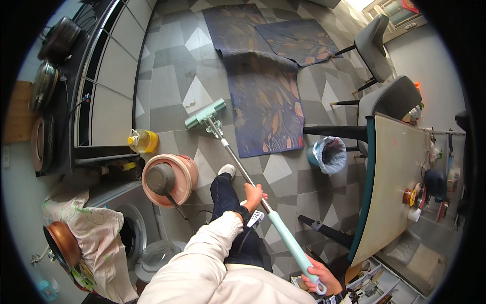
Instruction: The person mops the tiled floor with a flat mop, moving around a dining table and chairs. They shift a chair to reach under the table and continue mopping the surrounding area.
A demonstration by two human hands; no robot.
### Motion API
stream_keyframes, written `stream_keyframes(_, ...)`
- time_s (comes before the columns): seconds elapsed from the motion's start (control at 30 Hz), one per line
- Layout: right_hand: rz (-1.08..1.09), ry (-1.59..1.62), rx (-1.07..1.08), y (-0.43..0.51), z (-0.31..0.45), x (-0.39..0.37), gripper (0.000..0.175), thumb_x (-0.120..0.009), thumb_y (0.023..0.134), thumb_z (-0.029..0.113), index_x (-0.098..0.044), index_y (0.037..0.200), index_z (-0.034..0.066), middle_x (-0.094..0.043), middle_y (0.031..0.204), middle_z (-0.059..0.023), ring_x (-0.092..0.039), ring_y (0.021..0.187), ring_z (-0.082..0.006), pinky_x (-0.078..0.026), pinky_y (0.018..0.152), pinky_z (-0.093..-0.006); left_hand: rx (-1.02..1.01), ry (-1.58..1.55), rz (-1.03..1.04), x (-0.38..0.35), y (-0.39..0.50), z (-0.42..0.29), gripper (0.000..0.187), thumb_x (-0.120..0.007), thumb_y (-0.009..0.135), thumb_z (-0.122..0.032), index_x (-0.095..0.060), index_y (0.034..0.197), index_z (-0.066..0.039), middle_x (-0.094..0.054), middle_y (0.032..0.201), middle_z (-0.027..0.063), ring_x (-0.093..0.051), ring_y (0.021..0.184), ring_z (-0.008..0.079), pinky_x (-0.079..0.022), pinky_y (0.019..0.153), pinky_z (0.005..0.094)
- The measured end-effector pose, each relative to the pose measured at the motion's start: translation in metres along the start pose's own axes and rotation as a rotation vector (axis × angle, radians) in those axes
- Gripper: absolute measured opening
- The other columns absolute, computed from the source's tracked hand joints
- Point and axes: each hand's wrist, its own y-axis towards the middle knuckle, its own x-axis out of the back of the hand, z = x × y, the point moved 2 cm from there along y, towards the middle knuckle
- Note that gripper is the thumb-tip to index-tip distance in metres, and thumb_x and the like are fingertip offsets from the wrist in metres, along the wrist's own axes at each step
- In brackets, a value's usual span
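Observation:
A sponge mop with a steel pole [243, 170] and a pale green grip [290, 239] runs diagonally across the view before me. My left hand [253, 197] is wrapped around the pole just above the grip. Lower down, my right hand [322, 275] holds the grip near its hanging loop. The pale green mop head [206, 113] is on the patterned tile floor [167, 81], left of a dark leaf-patterned mat [267, 110]. Its underside is hidden from me.
Left of my foot stand a pink bucket [191, 171] with a grey dipper [160, 178] and a yellow oil jug [146, 141]. A lined bin [329, 155], chairs [387, 95] and a table [391, 182] are on the right. A second mat [300, 40] lies farther ahead.

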Motion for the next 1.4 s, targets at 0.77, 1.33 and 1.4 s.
stream_keyframes(0.77, 0.271, 0.196, 0.120, 0.169, 0.073, -0.088, 0.059, -0.045, 0.090, 0.019, -0.013, 0.138, 0.0313, -0.042, 0.073, -0.0088, -0.037, 0.047, -0.0104, -0.033, 0.037, -0.0198, -0.083, 0.253, 0.172, 0.003, 0.195, -0.174, 0.020, -0.042, 0.079, 0.001, -0.039, 0.071, 0.019, -0.051, 0.054, 0.0252, -0.057, 0.042, 0.0331, -0.049, 0.036, 0.0415)
stream_keyframes(1.33, 0.220, 0.326, 0.095, 0.053, -0.008, 0.011, 0.049, -0.045, 0.091, 0.023, -0.021, 0.133, 0.0284, -0.041, 0.073, -0.0113, -0.036, 0.045, -0.0113, -0.033, 0.037, -0.0209, -0.070, -0.169, 0.215, -0.055, -0.026, -0.021, 0.025, -0.046, 0.087, -0.010, -0.025, 0.098, -0.006, -0.045, 0.072, 0.0079, -0.050, 0.047, 0.0148, -0.047, 0.041, 0.0290)
stream_keyframes(1.4, 0.286, 0.334, 0.115, 0.067, 0.011, 0.004, 0.034, -0.041, 0.092, 0.026, -0.030, 0.124, 0.0225, -0.042, 0.073, -0.0105, -0.036, 0.045, -0.0106, -0.033, 0.036, -0.0207, -0.105, -0.092, 0.200, -0.059, -0.012, -0.037, 0.022, -0.044, 0.088, -0.009, -0.025, 0.097, -0.006, -0.044, 0.071, 0.0078, -0.049, 0.047, 0.0148, -0.047, 0.041, 0.0293)
